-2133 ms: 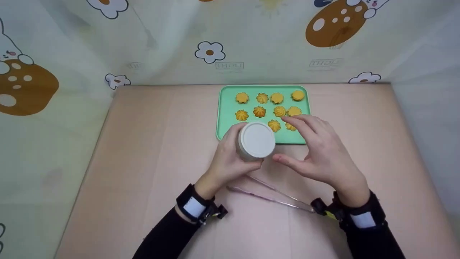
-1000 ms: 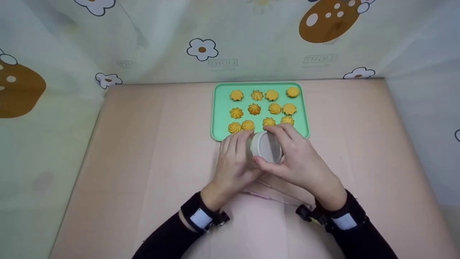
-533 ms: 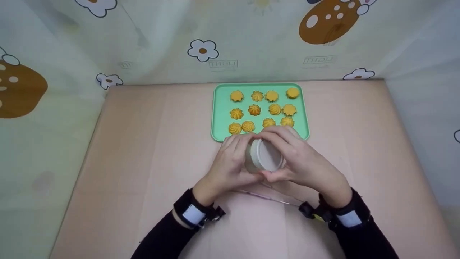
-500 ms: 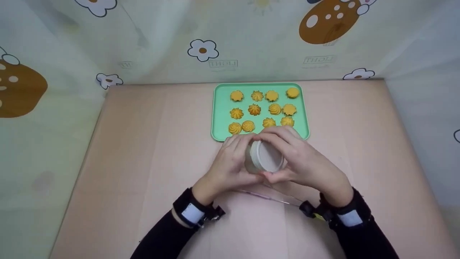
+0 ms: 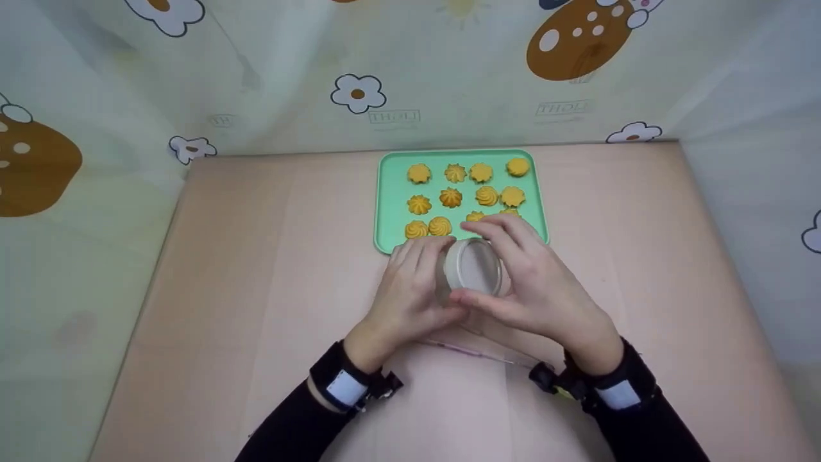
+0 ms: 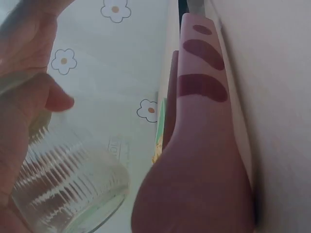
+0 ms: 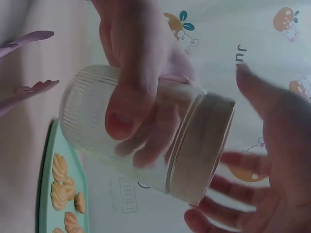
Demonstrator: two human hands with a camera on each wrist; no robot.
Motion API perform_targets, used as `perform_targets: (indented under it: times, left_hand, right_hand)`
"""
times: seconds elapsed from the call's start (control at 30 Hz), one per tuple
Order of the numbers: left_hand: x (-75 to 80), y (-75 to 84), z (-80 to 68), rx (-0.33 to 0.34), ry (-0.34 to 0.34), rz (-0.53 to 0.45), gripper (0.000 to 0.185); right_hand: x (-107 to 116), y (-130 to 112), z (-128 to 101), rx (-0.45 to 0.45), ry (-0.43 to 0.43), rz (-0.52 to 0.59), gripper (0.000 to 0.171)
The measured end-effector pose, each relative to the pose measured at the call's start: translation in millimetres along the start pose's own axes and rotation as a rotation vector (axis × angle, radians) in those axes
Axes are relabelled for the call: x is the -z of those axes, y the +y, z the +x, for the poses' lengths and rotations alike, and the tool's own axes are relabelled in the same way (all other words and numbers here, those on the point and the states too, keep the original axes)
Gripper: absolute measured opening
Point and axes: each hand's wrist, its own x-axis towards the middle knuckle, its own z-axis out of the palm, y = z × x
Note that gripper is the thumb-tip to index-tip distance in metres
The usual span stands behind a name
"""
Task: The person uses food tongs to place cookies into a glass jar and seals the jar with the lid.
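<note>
Left-hand grip: the ribbed clear glass jar (image 5: 457, 282) is clasped round its body by the left hand (image 5: 410, 292), fingers and thumb curled against the glass, as is seen in the right wrist view (image 7: 131, 111).
Right-hand grip: the round white lid (image 5: 473, 267) is ringed by the right hand (image 5: 535, 289); in the right wrist view the fingers (image 7: 238, 162) are seen spread about the lid's rim (image 7: 201, 148), thumb and fingertips just beside it, and whether they press it cannot be told.
Jar: it is held tilted, lid towards the camera, in the centre of the head view, above the table and at the near edge of the tray.
Tongs: a pair of pale pink plastic tongs (image 5: 478, 350) is laid on the table just below the hands; its handle fills the right of the left wrist view (image 6: 199, 145).
Tray: a mint-green rectangular tray (image 5: 392, 192) is placed upper centre, with yellow piped swirl biscuits (image 5: 450, 197) in rows.
Table: a beige tabletop (image 5: 256, 256) is enclosed by a pale printed curtain with flowers (image 5: 357, 94).
</note>
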Motion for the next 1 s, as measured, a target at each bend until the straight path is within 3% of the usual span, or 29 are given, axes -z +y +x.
perform_targets:
  times: [0.23,0.43,0.73,1.0]
  left_hand:
    - [-8.4,3.6,-2.1,0.026,0.082,0.157,0.085]
    - [-11.9,4.7,-4.4,0.011,0.102,0.234,0.087]
    - [-14.1,4.0,-4.6,0.013,0.099,0.247,0.083]
    - [-12.7,4.7,-3.8,0.033,0.088,0.201,0.082]
  right_hand:
    - [-9,-2,0,-0.199,0.039,-0.048,0.080]
    - [-14,-4,-1,-0.290,0.019,-0.057,0.074]
    - [-14,-4,0,-0.277,-0.023,-0.039,0.071]
    - [-11,1,-1,-0.158,-0.039,-0.026,0.066]
